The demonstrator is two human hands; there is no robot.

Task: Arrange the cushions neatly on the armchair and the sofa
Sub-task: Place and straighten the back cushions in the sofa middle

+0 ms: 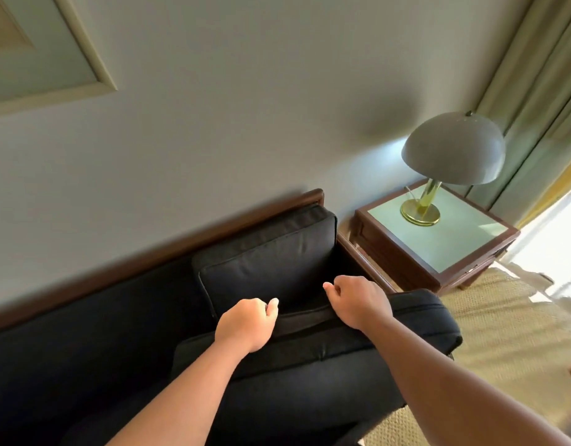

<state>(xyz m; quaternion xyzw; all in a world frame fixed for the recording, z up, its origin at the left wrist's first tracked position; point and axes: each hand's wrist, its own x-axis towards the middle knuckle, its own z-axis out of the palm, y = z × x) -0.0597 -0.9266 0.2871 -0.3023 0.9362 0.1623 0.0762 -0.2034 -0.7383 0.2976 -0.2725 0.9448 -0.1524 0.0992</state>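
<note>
You are gripping the front cushion with your left hand and right hand, fingers curling over its edge, while the back cushion is already standing upright on the sofa, so seating this one is likely remaining.

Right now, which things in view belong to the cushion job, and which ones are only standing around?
Belong to the job:
sofa
back cushion, upright at the sofa's end
seat cushion, gripped by left hand and right hand

Only standing around:
lamp
side table
framed picture
curtains
</note>
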